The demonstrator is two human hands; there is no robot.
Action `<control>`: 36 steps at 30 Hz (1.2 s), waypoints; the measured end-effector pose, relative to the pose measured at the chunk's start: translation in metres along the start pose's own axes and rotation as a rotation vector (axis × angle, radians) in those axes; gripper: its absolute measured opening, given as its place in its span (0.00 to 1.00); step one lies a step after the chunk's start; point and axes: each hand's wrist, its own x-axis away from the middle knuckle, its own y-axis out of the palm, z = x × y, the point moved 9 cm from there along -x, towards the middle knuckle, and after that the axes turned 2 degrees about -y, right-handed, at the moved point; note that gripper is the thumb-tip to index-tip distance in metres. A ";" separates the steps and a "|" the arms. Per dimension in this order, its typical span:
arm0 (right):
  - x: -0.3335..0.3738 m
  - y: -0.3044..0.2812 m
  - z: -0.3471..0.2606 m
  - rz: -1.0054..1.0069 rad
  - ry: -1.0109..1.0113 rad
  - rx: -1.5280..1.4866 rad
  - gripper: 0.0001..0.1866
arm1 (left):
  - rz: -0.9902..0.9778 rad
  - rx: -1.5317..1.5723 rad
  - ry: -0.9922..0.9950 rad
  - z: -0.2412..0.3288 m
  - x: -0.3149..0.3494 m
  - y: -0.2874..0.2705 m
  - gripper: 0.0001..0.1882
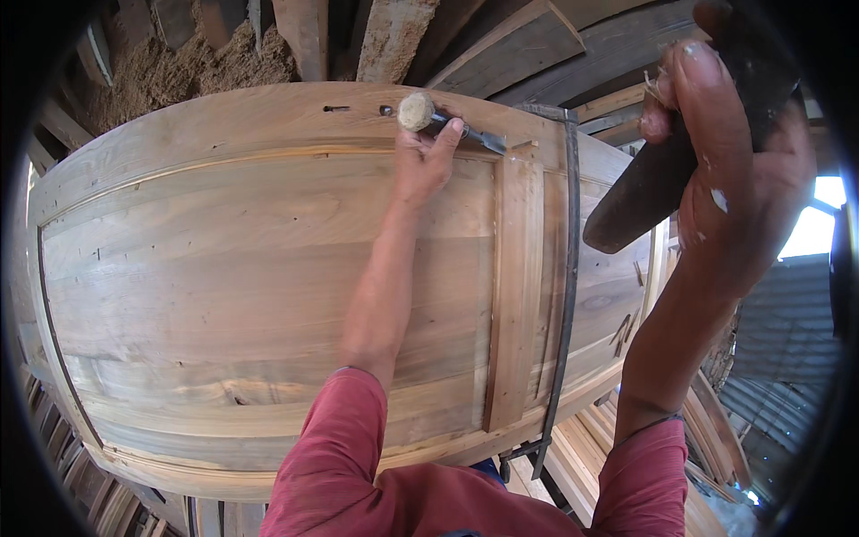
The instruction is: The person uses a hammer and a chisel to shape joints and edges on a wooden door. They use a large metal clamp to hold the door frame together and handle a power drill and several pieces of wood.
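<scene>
My left hand [428, 163] is closed around a chisel [489, 140] with a dark handle and a pale, worn butt end. The chisel slants to the right, its tip at the joint where an upright strip meets the far rail of a wooden door [268, 259]. Raised close at the upper right, my right hand [747, 174] grips a dark flat bar [640, 199] with a rounded end. Part of that bar is hidden behind the fingers and palm. Near the chisel, a small slot and a hole show in the far rail.
A long metal bar clamp [572, 259] crosses the door right of the upright strip. Small wooden pegs [620, 331] lie on the door's right part. Shavings [179, 80] and boards [510, 54] are piled beyond the far edge. Timber [591, 447] is stacked at the near right.
</scene>
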 end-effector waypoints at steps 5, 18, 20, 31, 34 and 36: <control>-0.012 0.034 -0.028 -0.152 -0.133 0.159 0.18 | -0.065 -0.024 0.030 -0.003 0.004 0.013 0.15; 0.009 0.163 0.080 -1.084 -0.201 1.026 0.14 | -0.058 -0.114 -0.018 -0.006 0.013 0.009 0.13; 0.007 0.169 0.078 -1.105 -0.204 1.030 0.13 | -0.006 -0.113 -0.041 -0.011 0.016 0.001 0.13; 0.003 0.183 0.052 -0.990 -0.255 0.981 0.11 | 0.040 -0.072 0.009 -0.004 0.010 -0.002 0.13; 0.007 0.176 0.084 -1.148 -0.164 1.151 0.10 | 0.052 -0.033 0.006 -0.018 0.007 -0.001 0.12; 0.005 0.174 0.057 -1.053 -0.166 1.086 0.11 | 0.096 -0.042 0.027 -0.020 0.013 -0.012 0.11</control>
